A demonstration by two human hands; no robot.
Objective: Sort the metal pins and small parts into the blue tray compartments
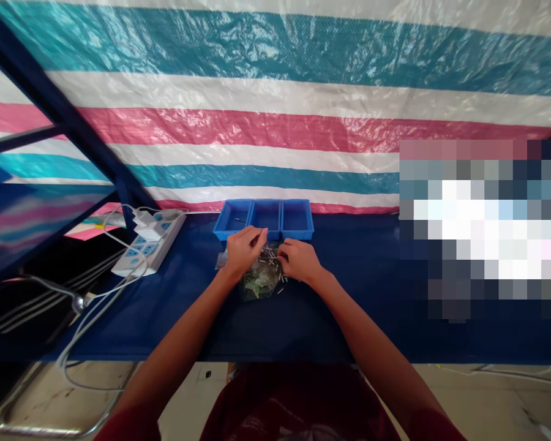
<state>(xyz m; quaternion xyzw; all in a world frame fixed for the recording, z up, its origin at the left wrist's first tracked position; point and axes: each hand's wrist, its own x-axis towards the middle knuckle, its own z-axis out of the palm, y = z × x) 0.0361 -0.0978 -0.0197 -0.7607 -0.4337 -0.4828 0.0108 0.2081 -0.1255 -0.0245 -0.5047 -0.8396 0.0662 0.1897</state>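
A clear plastic bag (261, 283) lies on the dark blue table, with several small metallic pieces (270, 256) on and beside it. My left hand (245, 248) is closed above the bag's left side, its fingertips pinched together; what they hold is too small to name. At the right edge of the small pieces, my right hand (297, 258) has its fingers closed, and anything between them is hidden. Just behind both hands stand three joined blue trays (296, 235). A thin small piece (240, 220) rests in the left tray.
A white power strip (140, 260) with plugs and looping white cables sits on the table's left side. A striped plastic sheet (266, 128) hangs behind the table (358, 294). The right side is pixelated. A metal-framed stool (41, 431) stands below left.
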